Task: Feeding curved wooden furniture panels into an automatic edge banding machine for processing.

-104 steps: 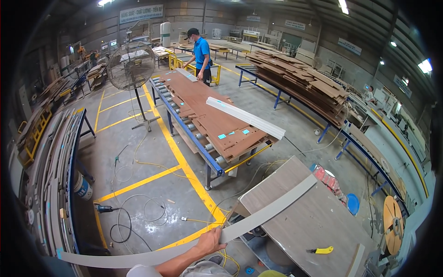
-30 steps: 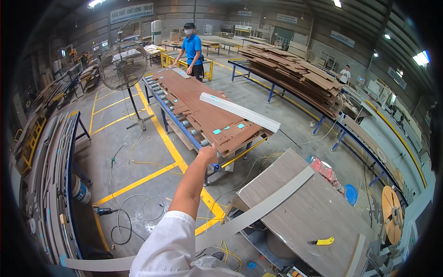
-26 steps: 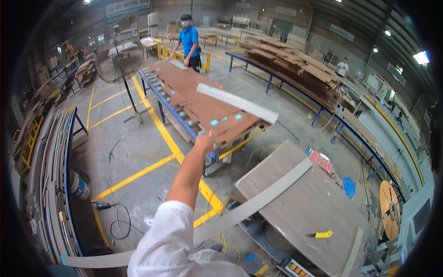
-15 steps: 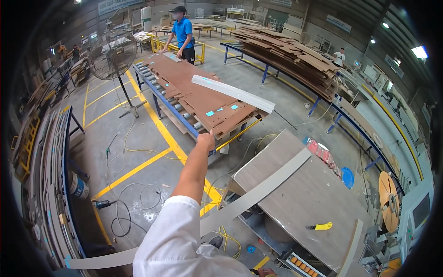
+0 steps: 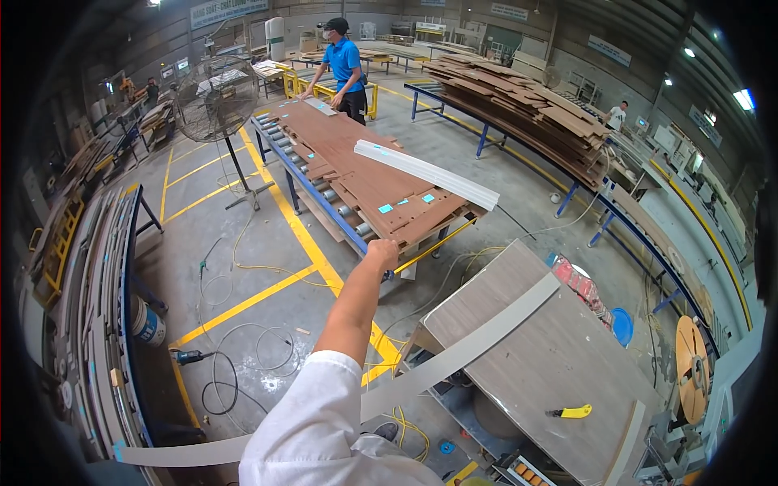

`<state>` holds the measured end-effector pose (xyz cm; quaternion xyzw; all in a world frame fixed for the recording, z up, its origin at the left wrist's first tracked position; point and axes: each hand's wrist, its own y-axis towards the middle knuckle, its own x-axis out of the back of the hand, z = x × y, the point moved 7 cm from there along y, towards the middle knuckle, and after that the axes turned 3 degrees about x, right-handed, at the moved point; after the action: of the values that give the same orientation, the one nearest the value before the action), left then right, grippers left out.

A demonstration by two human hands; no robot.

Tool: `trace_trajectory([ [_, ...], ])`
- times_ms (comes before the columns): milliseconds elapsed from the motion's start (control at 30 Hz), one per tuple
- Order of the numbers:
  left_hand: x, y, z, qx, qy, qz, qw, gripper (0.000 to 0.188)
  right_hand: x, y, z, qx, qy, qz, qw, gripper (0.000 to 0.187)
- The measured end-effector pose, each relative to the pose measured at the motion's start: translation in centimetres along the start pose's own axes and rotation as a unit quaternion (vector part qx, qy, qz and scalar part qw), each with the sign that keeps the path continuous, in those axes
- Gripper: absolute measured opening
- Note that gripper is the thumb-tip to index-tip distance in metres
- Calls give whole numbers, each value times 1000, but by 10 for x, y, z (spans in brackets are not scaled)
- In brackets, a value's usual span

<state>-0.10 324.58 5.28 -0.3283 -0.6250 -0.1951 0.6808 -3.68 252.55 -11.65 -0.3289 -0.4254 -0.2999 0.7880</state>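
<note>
Spanning from grey-brown surface (image 5: 527,397) toward rack (image 5: 127,308), pale strip (image 5: 458,354) likely rests near both ends, so we can stretch left hand (image 5: 382,253) toward roller surface (image 5: 345,212); fingers look curled, hold unclear. Right hand unseen.

My white sleeve (image 5: 304,413) hides the middle of the long grey strip (image 5: 486,338) from me, and the lower edge of the view cuts that sleeve off. The fingers of my left grip (image 5: 383,253) are turned away, so I cannot tell whether they touch the roller table (image 5: 344,230). Far off to the right, 1 person (image 5: 617,116) shows too small to make out.
</note>
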Motion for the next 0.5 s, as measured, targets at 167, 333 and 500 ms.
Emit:
trace_trajectory([
  [167,-5,1,2,-6,-13,-18,1000,54,-56,5,-58,43,-26,-18,999,30],
  [333,2,-10,-5,10,12,-34,999,32,-37,1,-44,-22,-39,8,999,35],
  [500,3,-8,3,6,5,-24,1000,40,-35,2,-43,-18,-20,5,1000,39],
])
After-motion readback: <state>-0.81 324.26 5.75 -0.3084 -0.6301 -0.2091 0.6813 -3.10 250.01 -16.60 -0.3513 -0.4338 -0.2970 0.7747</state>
